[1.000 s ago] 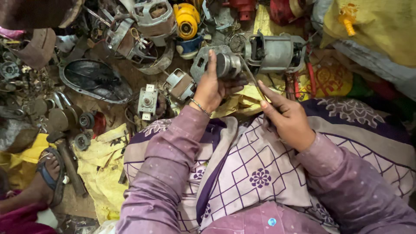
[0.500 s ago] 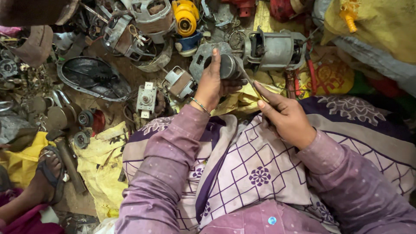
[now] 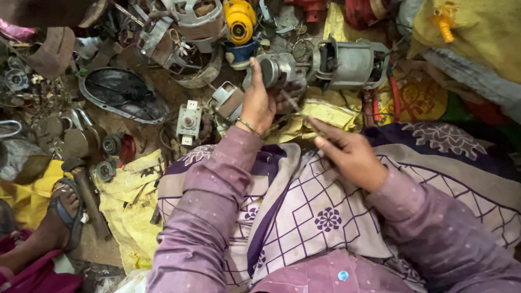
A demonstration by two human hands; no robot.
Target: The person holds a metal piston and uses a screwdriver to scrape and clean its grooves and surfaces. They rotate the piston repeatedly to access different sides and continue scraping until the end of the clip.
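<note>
My left hand (image 3: 259, 100) grips a small grey metal motor part (image 3: 278, 69) that lies just left of a larger grey electric motor (image 3: 350, 62) on the ground. My right hand (image 3: 351, 153) holds a thin metal tool (image 3: 293, 102) like a screwdriver, its tip pointing up-left toward the motor part. Both arms wear purple sleeves. A purple and white patterned cloth (image 3: 304, 217) covers my lap below the hands.
Scrap motor parts lie all around: a yellow and blue piece (image 3: 240, 21), a black fan guard (image 3: 122, 95), a small switch plate (image 3: 189, 120), a hammer (image 3: 87, 195). Yellow sacks (image 3: 127, 201) lie on the ground. Another person's sandalled foot (image 3: 62, 209) sits at the left.
My right hand with the tool has drawn back slightly down and right from the motor part. My left hand keeps its hold on the part.
</note>
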